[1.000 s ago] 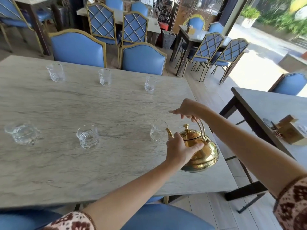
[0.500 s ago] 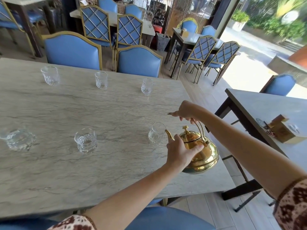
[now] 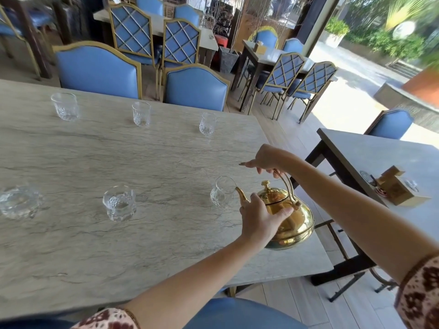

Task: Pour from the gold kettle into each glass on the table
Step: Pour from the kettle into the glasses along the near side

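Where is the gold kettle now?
The gold kettle is at the table's near right corner, held by both hands, its spout at the nearest glass.

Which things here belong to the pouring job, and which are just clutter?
Job: gold kettle; six glasses on the table, including the near right glass at the spout; right hand on the handle; left hand steadying the body.

Clutter: wooden box on the side table; blue chairs.

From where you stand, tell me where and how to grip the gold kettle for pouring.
Grip the gold kettle by the top of its arched handle, coming from above with the right hand, as shown. The loop rises over the lid, opposite the spout, so tipping is probably easy. The left hand steadies the body's near side.
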